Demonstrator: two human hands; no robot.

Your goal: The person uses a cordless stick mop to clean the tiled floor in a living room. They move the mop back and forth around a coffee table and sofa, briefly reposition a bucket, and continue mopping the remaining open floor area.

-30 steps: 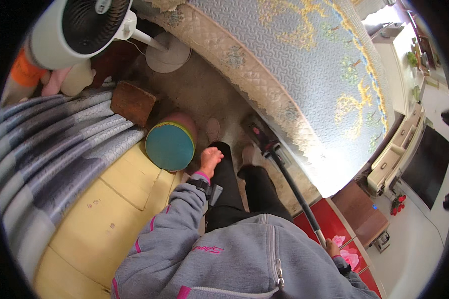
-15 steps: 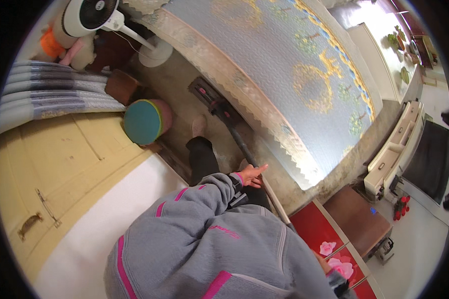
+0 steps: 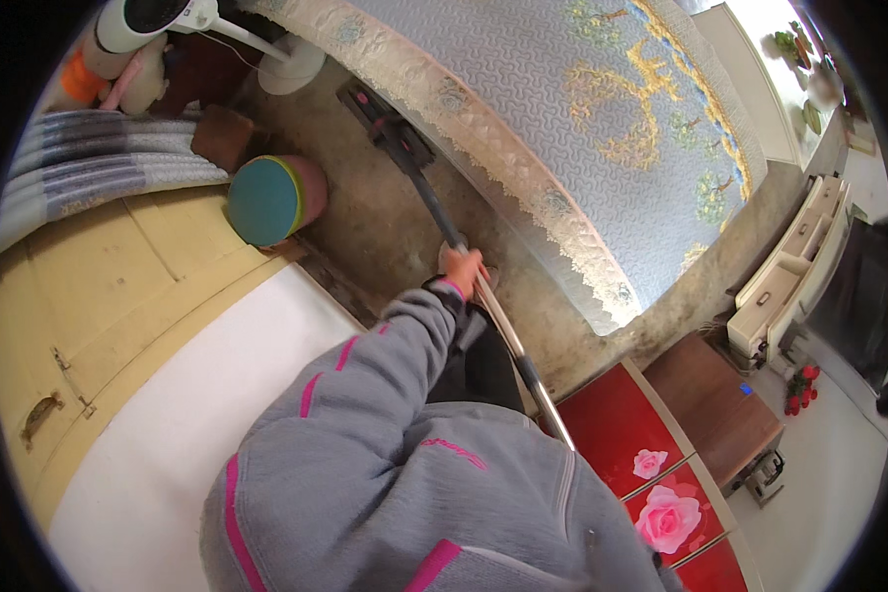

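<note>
Head view: floor-tool head (image 3: pixel 395 133) beyond my left hand (image 3: pixel 464 272), curled round its pole (image 3: pixel 503 326), forearm (image 3: pixel 414 331) extended; right hand unseen, grip untellable.

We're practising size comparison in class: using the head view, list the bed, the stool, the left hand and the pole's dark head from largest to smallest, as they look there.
1. Bed
2. Stool
3. Pole's dark head
4. Left hand
</note>
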